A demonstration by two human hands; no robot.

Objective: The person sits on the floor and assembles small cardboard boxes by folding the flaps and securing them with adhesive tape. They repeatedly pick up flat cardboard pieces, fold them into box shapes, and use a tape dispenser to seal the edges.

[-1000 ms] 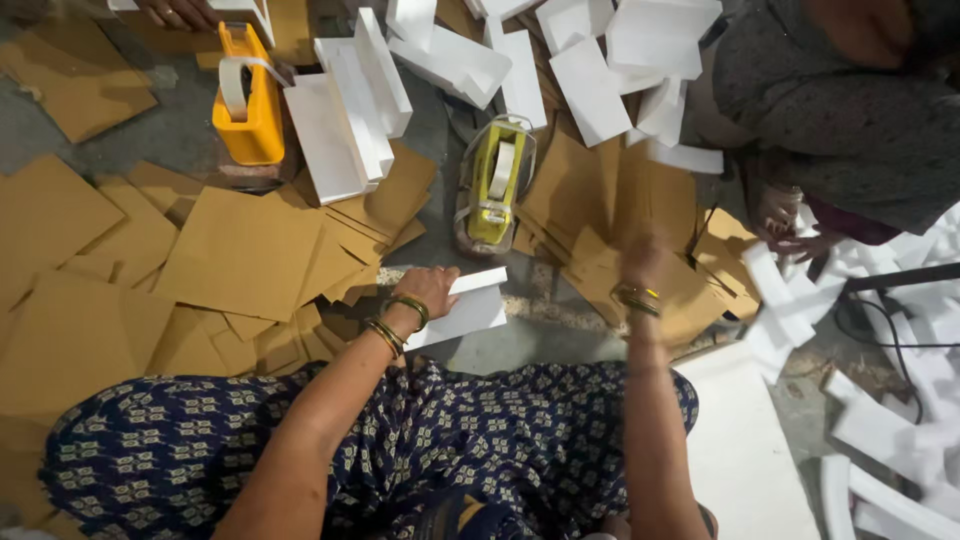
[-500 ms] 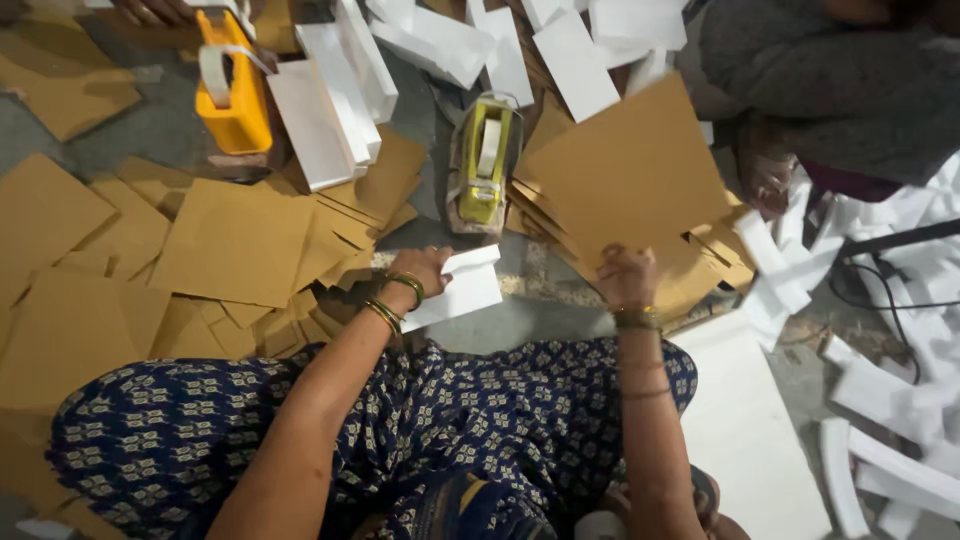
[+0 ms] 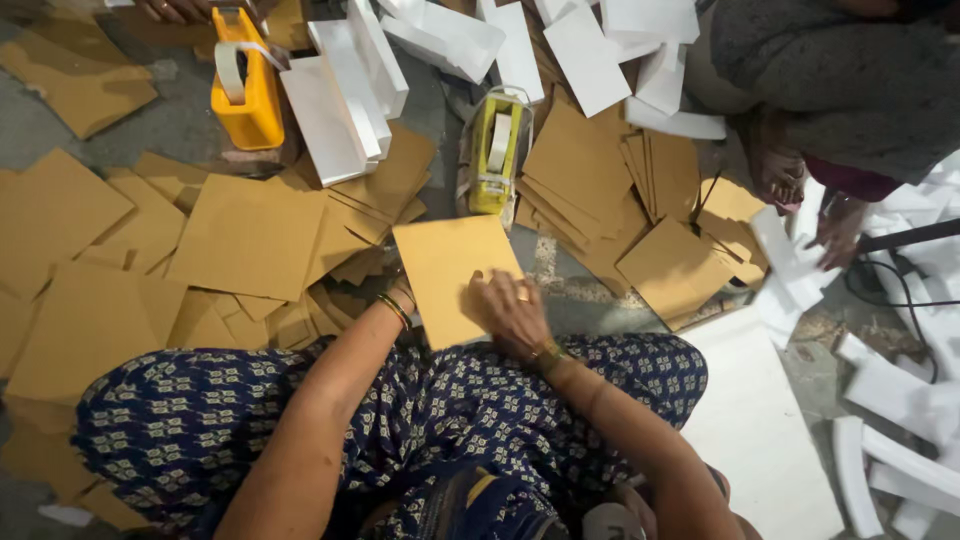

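Sitting on the floor here, the person has the right hand (image 3: 512, 312) spread flat, fingers open, pressing on a brown cardboard sheet (image 3: 452, 272) that lies just past the patterned lap. Left hand (image 3: 400, 298) is tucked under that sheet's left edge, so can't tell what its fingers are doing. Just beyond sits a yellow-green tape dispenser (image 3: 495, 152), with an orange tape dispenser (image 3: 248, 85) far left and loose cardboard piles (image 3: 240, 235) around.

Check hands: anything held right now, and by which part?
A brown card sheet. Right hand lies flat on its lower right corner; left hand is mostly hidden behind its lower left edge, so that grip cannot be told.
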